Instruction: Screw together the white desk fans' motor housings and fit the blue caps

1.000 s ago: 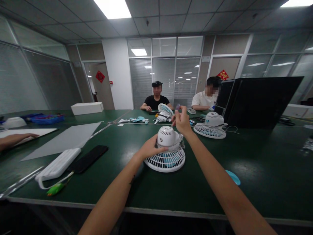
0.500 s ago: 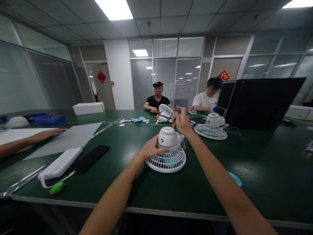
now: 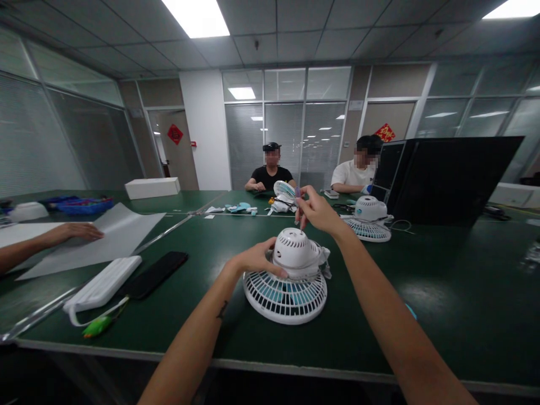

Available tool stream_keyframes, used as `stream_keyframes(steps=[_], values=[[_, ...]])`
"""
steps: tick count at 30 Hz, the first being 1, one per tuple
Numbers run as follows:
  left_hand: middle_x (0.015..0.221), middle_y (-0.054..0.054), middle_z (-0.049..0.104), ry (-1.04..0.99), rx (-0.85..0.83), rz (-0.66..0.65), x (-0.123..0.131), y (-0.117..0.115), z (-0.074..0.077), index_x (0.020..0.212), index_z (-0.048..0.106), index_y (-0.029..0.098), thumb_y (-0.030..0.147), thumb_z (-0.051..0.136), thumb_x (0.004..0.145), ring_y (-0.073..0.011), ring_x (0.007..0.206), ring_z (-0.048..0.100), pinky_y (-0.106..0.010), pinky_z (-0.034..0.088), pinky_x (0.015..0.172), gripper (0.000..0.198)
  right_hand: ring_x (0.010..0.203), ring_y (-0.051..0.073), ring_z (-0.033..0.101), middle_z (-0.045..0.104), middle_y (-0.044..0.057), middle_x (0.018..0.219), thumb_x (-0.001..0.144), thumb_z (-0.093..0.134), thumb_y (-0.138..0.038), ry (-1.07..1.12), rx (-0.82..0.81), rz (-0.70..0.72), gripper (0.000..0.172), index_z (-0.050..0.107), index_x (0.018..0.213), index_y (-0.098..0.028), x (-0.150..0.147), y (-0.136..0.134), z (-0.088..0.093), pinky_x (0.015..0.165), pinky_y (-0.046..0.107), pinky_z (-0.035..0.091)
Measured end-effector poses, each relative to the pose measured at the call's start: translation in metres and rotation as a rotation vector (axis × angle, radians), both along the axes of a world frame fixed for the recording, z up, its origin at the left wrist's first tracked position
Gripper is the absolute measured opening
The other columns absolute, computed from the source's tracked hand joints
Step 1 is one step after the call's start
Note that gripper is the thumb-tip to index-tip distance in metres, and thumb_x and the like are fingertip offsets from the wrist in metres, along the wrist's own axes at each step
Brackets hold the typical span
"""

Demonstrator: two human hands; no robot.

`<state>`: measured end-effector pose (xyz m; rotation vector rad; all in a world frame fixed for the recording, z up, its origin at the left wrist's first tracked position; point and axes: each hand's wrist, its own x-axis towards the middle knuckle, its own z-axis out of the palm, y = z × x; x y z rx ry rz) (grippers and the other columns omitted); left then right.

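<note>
A small white fan (image 3: 287, 281) lies face down on the green table (image 3: 442, 292), its round motor housing (image 3: 295, 252) pointing up. My left hand (image 3: 255, 260) grips the left side of that housing. My right hand (image 3: 316, 212) is raised just above the housing, fingers pinched on a thin screwdriver (image 3: 297, 196) with a clear purplish handle, its tip pointing down at the housing.
A white keyboard (image 3: 101, 284), a black phone (image 3: 154, 274) and a green object (image 3: 96, 327) lie at left. Another person's hand (image 3: 71, 232) rests on a white sheet (image 3: 109, 239). A second fan (image 3: 368, 219) and a dark monitor (image 3: 447, 180) stand at right. Two people sit opposite.
The fan has come nearer to me and sits lower in view. My right hand shifted slightly left above the housing. The other person's hand pulled the white sheet leftward.
</note>
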<state>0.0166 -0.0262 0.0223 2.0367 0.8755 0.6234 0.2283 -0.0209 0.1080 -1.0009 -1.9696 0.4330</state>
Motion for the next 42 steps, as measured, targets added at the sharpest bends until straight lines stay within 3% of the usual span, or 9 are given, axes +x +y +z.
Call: stream_keyframes(steps=[6,9,12,15,21,25,27,37,42], values=[[0.141,-0.011,0.056,-0.08,0.035,-0.059,0.01,-0.01,0.003,0.134,0.053,0.022,0.04,0.085,0.062,-0.0359,0.131,0.05,-0.052,0.037,0.112,0.081,0.052,0.014,0.066,0.067,-0.002,0.072,0.094,0.049,-0.031,-0.047,-0.159,0.072,0.015,0.035,0.094,-0.024,0.014,-0.026,0.019,0.041,0.019,0.045],[0.143,-0.012,0.053,-0.196,0.208,0.027,0.016,-0.012,0.001,0.134,0.053,0.022,0.042,0.077,0.073,-0.0337,0.133,0.048,-0.051,0.033,0.115,0.069,0.059,0.015,0.069,0.065,-0.001,0.078,0.091,0.053,-0.034,-0.053,-0.124,0.068,0.018,0.039,0.091,-0.024,0.025,-0.03,0.022,0.04,0.019,0.046],[0.142,-0.014,0.053,-0.29,0.406,0.084,0.025,-0.017,0.003,0.137,0.048,0.021,0.042,0.075,0.075,-0.0316,0.132,0.05,-0.047,0.036,0.113,0.07,0.061,0.017,0.069,0.064,-0.001,0.074,0.087,0.058,-0.037,-0.046,-0.079,0.068,0.022,0.041,0.087,-0.024,0.032,-0.027,0.021,0.041,0.021,0.046],[0.134,-0.013,0.058,-0.263,0.611,0.12,0.037,-0.025,0.005,0.133,0.049,0.021,0.04,0.079,0.071,-0.0303,0.123,0.056,-0.046,0.042,0.107,0.071,0.06,0.017,0.068,0.063,-0.001,0.07,0.082,0.063,-0.038,-0.022,0.006,0.064,0.024,0.043,0.084,-0.023,0.031,-0.022,0.019,0.043,0.022,0.046],[0.112,-0.011,0.066,-0.201,0.883,0.19,0.051,-0.029,0.004,0.109,0.058,0.019,0.035,0.075,0.072,-0.0274,0.106,0.064,-0.042,0.05,0.096,0.044,0.067,0.018,0.069,0.064,0.001,0.074,0.077,0.066,-0.031,0.028,0.158,0.014,0.022,0.047,0.084,-0.021,0.018,-0.016,0.014,0.054,0.026,0.053],[0.111,-0.011,0.066,-0.223,0.938,0.186,0.052,-0.021,0.002,0.102,0.06,0.019,0.034,0.074,0.07,-0.0269,0.105,0.065,-0.042,0.051,0.096,0.038,0.061,0.017,0.068,0.062,-0.004,0.068,0.079,0.065,-0.023,0.043,0.195,-0.028,0.044,0.047,0.119,-0.022,0.013,-0.013,0.011,0.059,0.029,0.056],[0.112,-0.011,0.066,-0.213,0.949,0.183,0.052,-0.016,0.002,0.101,0.061,0.02,0.033,0.074,0.07,-0.0272,0.106,0.065,-0.042,0.051,0.097,0.036,0.061,0.017,0.068,0.061,-0.003,0.069,0.079,0.064,-0.021,0.013,0.242,-0.067,0.048,0.049,0.125,-0.021,0.012,-0.012,0.011,0.061,0.029,0.056],[0.109,-0.009,0.065,-0.139,0.919,0.2,0.047,-0.001,0.007,0.103,0.061,0.02,0.036,0.071,0.075,-0.0245,0.103,0.063,-0.037,0.049,0.097,0.034,0.077,0.018,0.069,0.069,0.005,0.089,0.085,0.055,-0.023,0.074,0.29,-0.073,0.027,0.062,0.111,-0.019,0.012,-0.011,0.013,0.069,0.031,0.057],[0.1,-0.006,0.066,0.005,0.862,0.27,0.056,-0.009,0.025,0.103,0.063,0.021,0.044,0.07,0.076,-0.0247,0.095,0.064,-0.036,0.05,0.089,0.036,0.062,0.015,0.065,0.064,0.001,0.081,0.082,0.062,-0.03,0.1,0.29,-0.126,0.022,0.059,0.102,-0.021,0.012,-0.006,0.01,0.064,0.031,0.056]])
